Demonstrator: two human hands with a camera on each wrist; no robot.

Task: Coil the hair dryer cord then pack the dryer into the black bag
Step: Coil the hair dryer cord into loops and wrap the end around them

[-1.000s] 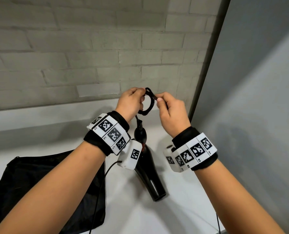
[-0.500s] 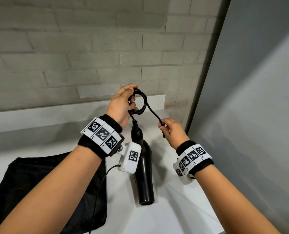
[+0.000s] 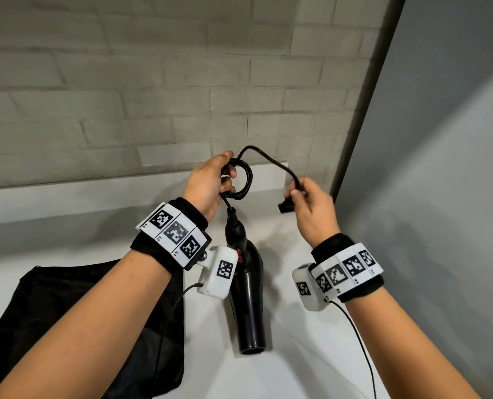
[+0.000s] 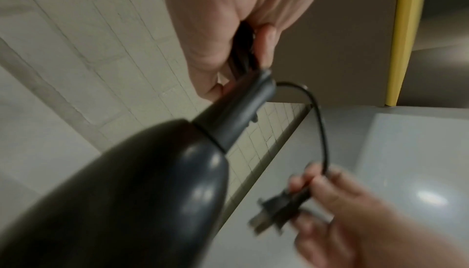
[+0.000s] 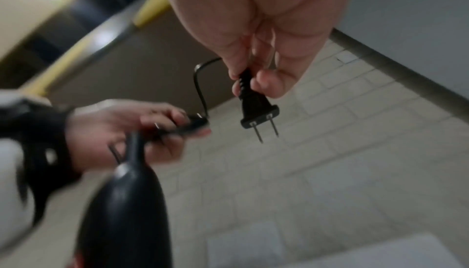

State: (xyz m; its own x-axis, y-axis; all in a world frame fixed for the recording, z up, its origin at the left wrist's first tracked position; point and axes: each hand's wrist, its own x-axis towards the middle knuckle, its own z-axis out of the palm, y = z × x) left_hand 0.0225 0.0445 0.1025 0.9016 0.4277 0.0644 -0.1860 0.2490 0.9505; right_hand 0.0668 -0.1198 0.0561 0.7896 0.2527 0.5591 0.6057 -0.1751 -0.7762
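Nearly done coiling, the left hand (image 3: 208, 182) grips the cord's loops (image 3: 244, 180) with the hair dryer (image 3: 249, 295) hanging above the table (image 3: 297, 355), the right hand (image 3: 311, 208) pinches the plug (image 5: 256, 105), whose short tail likely needs one last wrap before the black bag (image 3: 52, 306).

My head camera looks forward and down over both forearms at the counter (image 3: 297, 355). Each wrist camera sits close under its palm, tilted up along the fingers. All three share the hair dryer (image 3: 249, 298) and the plug (image 5: 256, 107).
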